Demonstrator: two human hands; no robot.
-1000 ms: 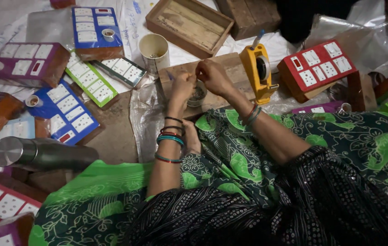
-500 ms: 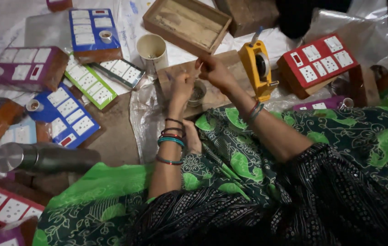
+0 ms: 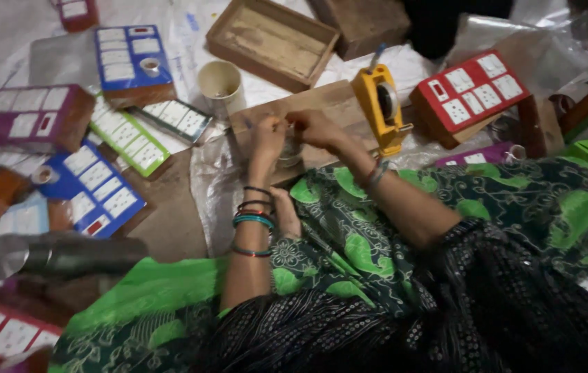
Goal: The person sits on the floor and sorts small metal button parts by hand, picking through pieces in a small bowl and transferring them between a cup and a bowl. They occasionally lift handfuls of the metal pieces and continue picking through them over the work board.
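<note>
Two hands meet over a small round tin (image 3: 288, 153) on a flat wooden board (image 3: 335, 103). Left hand (image 3: 268, 135) and right hand (image 3: 316, 128) each have fingertips pressed together, pinching something too small to make out just above the tin; its contents are hidden. Behind the board, a shallow wooden tray (image 3: 270, 41) looks bare inside, and a cream paper cup (image 3: 220, 84) holds a few dark specks. Just right stands a yellow tape dispenser (image 3: 381, 105). Glossy cardboard boxes, blue (image 3: 128, 59) and red (image 3: 470, 93), lie on crinkled plastic sheeting (image 3: 204, 173).
</note>
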